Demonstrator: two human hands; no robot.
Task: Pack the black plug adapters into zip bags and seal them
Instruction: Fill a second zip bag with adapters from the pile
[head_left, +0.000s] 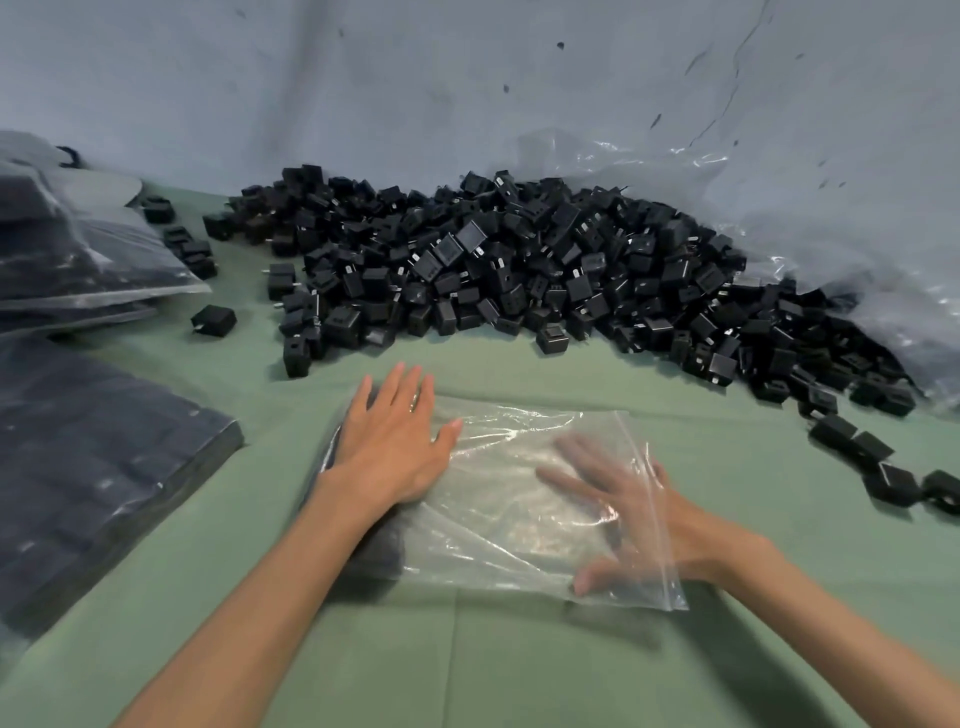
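A clear zip bag (498, 499) lies flat on the green table in front of me. Black plug adapters (379, 556) fill its left end, mostly hidden under my left arm. My left hand (395, 447) presses flat on that left end, fingers straight. Inside the bag's right opening lies my right hand (618, 514), fingers spread and blurred, seen through the plastic. A big heap of loose black plug adapters (519, 270) sits behind the bag against the wall.
Filled bags of adapters are stacked at the left (88, 249) and front left (98, 457). A large crumpled clear plastic sheet (857, 260) lies at the right behind the heap. A row of loose adapters (883, 467) trails to the right edge.
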